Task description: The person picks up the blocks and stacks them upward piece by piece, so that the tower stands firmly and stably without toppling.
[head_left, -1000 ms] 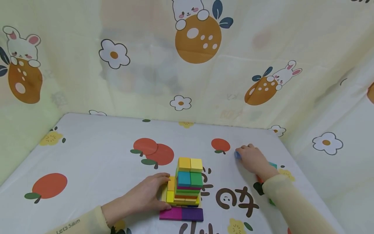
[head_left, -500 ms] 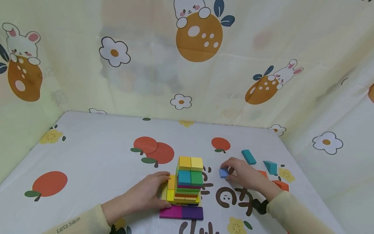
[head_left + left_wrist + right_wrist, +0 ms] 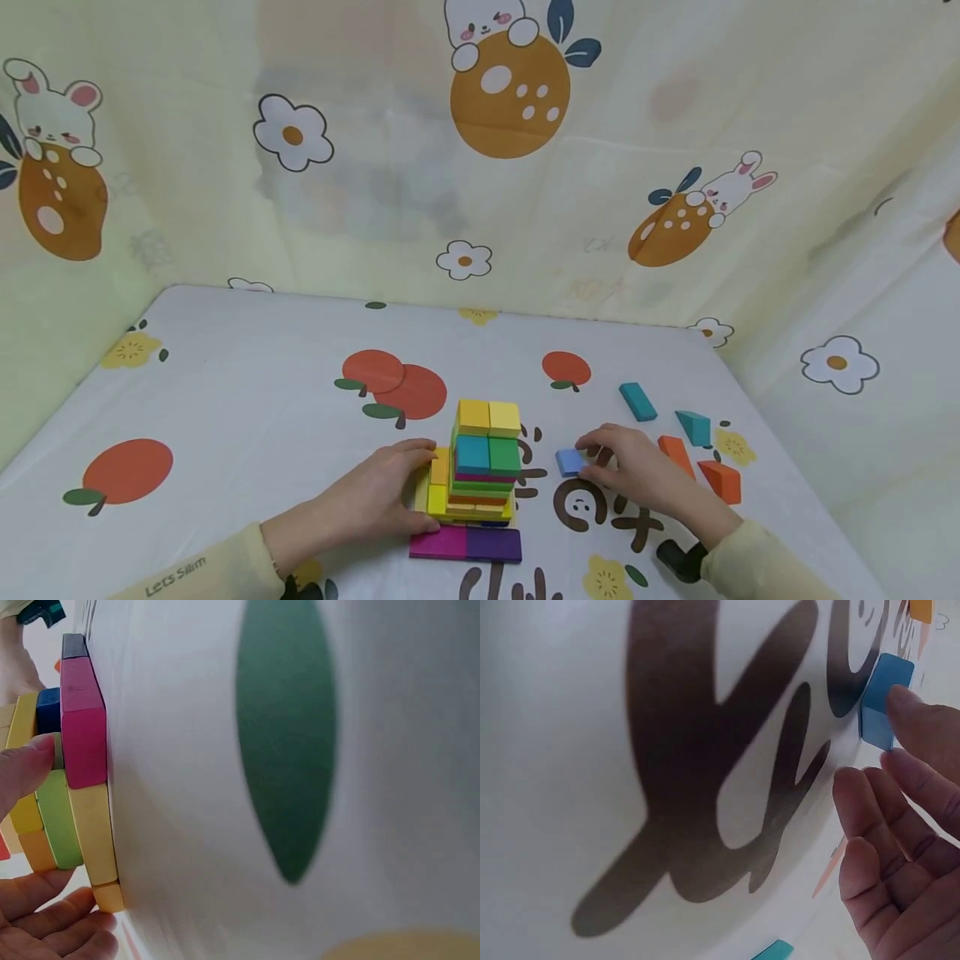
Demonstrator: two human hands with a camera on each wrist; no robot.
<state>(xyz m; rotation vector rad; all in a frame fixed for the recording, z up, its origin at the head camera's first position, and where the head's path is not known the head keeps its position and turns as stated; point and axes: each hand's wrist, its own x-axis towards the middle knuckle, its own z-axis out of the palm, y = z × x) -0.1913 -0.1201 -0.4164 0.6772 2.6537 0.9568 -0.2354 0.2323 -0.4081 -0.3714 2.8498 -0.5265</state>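
Observation:
A stepped tower of coloured wooden blocks [image 3: 483,479] stands on the table, with yellow blocks on top and a magenta block [image 3: 84,724] and a purple block [image 3: 493,546] lying flat at its front. My left hand [image 3: 378,493] steadies its left side, thumb against the near face and fingers round the far one; the left wrist view shows that thumb [image 3: 30,761] pressed to a small green block. To the right of the tower, my right hand [image 3: 637,467] pinches the end of a light blue block [image 3: 570,462] between thumb and index finger, low over the tablecloth.
Beyond my right hand lie loose blocks: a teal bar [image 3: 638,402], a teal triangular block [image 3: 694,428], an orange bar [image 3: 677,456] and an orange triangular block [image 3: 722,481]. A patterned curtain [image 3: 375,217] hangs along the table's far edge.
My right hand has brought the light blue block from the far right towards the tower, uncovering the teal and orange blocks. The left hand has stayed at the tower.

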